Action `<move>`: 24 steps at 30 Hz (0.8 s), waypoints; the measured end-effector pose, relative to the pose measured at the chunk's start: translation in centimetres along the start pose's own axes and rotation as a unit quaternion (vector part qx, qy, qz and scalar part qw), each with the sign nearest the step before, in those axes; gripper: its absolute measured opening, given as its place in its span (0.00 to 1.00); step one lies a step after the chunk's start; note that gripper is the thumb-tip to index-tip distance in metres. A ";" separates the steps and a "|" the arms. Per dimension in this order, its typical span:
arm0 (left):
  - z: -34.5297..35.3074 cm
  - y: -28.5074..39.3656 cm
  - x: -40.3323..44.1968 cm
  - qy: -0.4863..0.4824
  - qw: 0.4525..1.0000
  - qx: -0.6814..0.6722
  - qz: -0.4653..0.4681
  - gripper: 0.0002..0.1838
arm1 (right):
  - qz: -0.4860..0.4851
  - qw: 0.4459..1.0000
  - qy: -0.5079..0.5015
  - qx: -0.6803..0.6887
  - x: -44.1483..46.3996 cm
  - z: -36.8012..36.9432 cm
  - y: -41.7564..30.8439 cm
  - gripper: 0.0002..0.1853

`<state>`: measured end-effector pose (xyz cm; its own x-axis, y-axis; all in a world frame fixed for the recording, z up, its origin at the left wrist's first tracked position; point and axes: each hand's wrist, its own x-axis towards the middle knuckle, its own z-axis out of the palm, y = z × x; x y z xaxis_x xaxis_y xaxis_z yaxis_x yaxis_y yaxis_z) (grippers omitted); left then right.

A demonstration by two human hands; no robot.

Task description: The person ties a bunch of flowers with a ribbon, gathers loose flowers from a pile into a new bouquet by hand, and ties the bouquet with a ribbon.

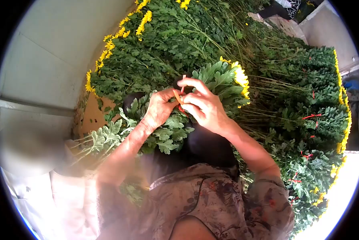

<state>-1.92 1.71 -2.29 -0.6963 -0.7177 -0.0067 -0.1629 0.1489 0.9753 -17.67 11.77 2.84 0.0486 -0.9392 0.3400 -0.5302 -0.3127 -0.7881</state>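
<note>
A bunch of yellow flowers with leafy green stems lies across the lap, its blooms pointing right. Around its middle runs a red tie. My left hand is closed at the tie, its fingers pinching the band. Close beside it, my right hand has its fingers bent round a pale reddish strip end that sticks up between the hands. The two hands nearly touch above the bunch. The cut stems point to the lower left.
Loose yellow-flowered stems are piled ahead. At the right stand stacked bunches with red ties, blooms outward. A pale wall rises at the left. Another person's dark-clothed leg shows at the top right.
</note>
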 end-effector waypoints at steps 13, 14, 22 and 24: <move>-0.4 0.8 -0.6 0.003 0.999 0.027 0.020 0.12 | -0.094 0.951 0.048 -0.290 2.0 1.3 0.9 0.05; -0.8 0.8 -0.5 -0.021 0.999 -0.034 -0.023 0.11 | -0.017 0.972 0.053 -0.228 1.6 1.1 0.8 0.04; -3.8 0.8 0.3 -0.143 0.967 -0.198 -0.066 0.10 | 0.168 0.906 0.118 0.370 -0.2 -2.1 -1.2 0.07; -4.1 0.7 0.5 -0.136 0.965 -0.210 -0.081 0.09 | 0.055 0.989 0.104 0.090 0.2 0.1 0.1 0.03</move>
<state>0.49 -1.34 -0.71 -0.8527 -0.4943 -0.1690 -0.0272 -0.2812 0.9593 -17.57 11.58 2.77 -0.1866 -0.9250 0.3310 -0.3618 -0.2486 -0.8985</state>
